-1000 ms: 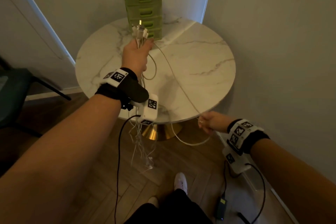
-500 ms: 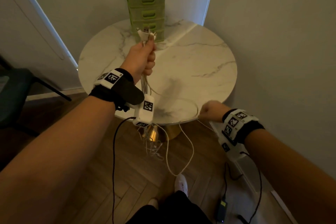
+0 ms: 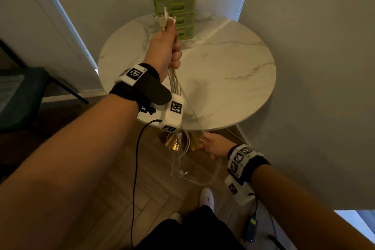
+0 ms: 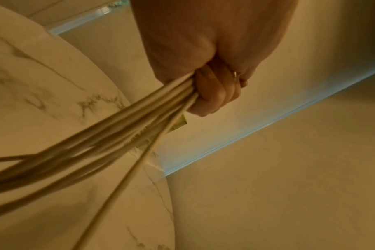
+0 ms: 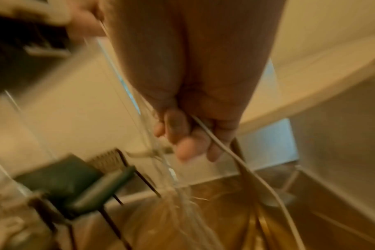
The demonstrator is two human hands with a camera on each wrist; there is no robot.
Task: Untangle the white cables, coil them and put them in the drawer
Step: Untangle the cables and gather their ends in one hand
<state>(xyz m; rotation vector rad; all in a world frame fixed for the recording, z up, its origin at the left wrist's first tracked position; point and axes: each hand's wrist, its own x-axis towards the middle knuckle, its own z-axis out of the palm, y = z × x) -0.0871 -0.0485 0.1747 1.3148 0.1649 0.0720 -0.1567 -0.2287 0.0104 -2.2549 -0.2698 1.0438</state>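
- White cables: bundle now hangs straighter from your left hand, raised higher above the surface than a second ago; the slack loop is gone.
- Your left fingers are clamped round the plug ends.
- Your right hand, below the surface edge, pinches one strand pulled taut; fingers curled on it.
- One cable is coming free; coiling not started, green drawer unit shut behind the cables.

— The cables? White, and the surface white marble with grey veins.
— And the drawer unit lime green; the floor looks like brown herringbone wood, dimly lit.
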